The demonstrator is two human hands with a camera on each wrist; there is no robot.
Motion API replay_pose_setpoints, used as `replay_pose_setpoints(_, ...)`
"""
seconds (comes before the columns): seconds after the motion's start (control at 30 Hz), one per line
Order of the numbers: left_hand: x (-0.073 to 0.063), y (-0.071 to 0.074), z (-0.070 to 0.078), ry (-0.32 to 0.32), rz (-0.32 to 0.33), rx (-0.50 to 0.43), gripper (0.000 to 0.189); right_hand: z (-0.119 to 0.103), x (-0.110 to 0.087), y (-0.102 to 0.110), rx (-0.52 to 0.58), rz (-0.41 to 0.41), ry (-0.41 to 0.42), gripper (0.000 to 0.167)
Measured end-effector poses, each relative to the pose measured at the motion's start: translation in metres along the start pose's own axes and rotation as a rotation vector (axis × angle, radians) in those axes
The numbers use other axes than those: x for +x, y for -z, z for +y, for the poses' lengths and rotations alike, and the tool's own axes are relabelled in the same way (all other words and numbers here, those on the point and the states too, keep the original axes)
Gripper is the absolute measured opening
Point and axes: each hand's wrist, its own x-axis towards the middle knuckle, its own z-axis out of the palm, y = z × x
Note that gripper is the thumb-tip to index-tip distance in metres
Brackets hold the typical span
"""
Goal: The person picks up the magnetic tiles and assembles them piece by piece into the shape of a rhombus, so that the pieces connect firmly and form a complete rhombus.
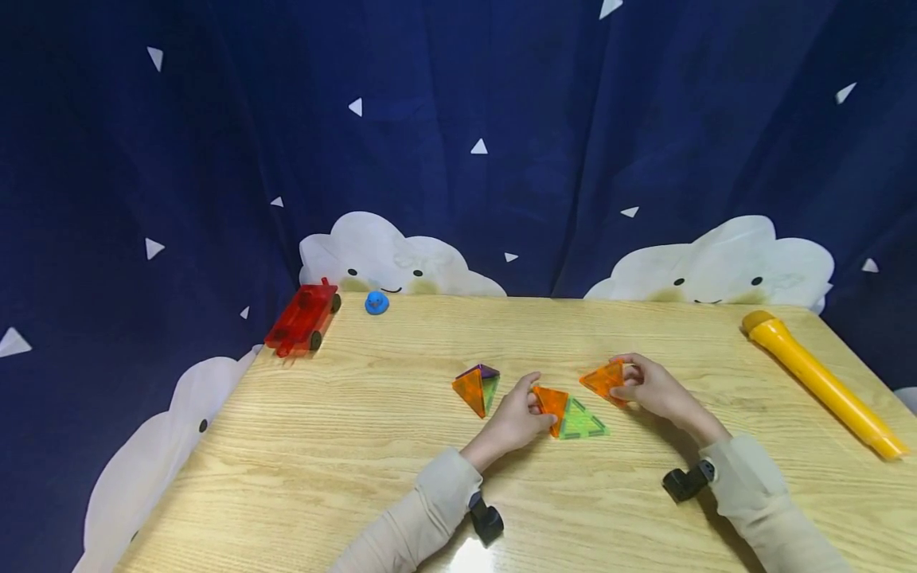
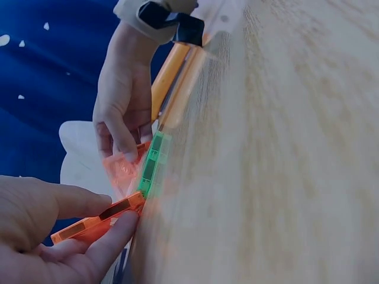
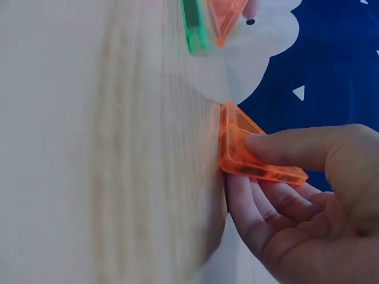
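My left hand (image 1: 512,418) pinches an orange triangular magnetic tile (image 1: 552,404) between thumb and fingers. A green triangular tile (image 1: 583,420) lies on the table, its edge against that orange one; the left wrist view shows the orange tile tilted up from the green. To the right, my right hand (image 1: 655,387) grips a second orange triangular tile (image 3: 260,157), thumb on one face and fingers behind it. This tile stands tilted, one edge down at the tabletop. Left of my left hand sits a small pyramid (image 1: 470,390) with orange, green and purple sides.
A red toy car base (image 1: 304,317) with black wheels stands at the table's back left corner, near a small blue toy (image 1: 376,302). Along the right side lies a yellow toy microphone (image 1: 824,382). A dark blue curtain (image 1: 458,191) hangs behind the wooden table (image 1: 322,446).
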Motion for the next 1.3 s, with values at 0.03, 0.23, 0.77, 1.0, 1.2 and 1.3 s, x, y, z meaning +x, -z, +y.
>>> replay_pose_setpoints(0.03,0.000,0.000,0.000,-0.001,0.003,-0.001,0.072,0.000,-0.002,-0.001,0.025,-0.008,-0.007,0.055)
replay_pose_setpoints(0.23,0.001,-0.001,-0.001,-0.005,0.023,-0.003,0.064,0.000,-0.011,-0.005,0.153,-0.033,-0.040,0.048)
replay_pose_setpoints(0.77,0.001,-0.002,-0.002,-0.020,0.013,-0.031,0.054,-0.007,-0.018,-0.015,0.213,-0.046,-0.021,0.050)
replay_pose_setpoints(1.0,0.000,-0.002,-0.001,-0.027,0.014,-0.018,0.055,-0.006,-0.020,-0.017,0.192,-0.039,0.029,0.051)
replay_pose_setpoints(1.2,0.002,-0.003,-0.001,-0.023,0.020,-0.020,0.057,-0.008,-0.022,-0.018,0.147,-0.028,0.048,0.052)
replay_pose_setpoints(1.3,0.002,-0.004,-0.002,-0.046,0.025,-0.010,0.054,-0.008,-0.024,-0.020,0.140,-0.034,0.067,0.052)
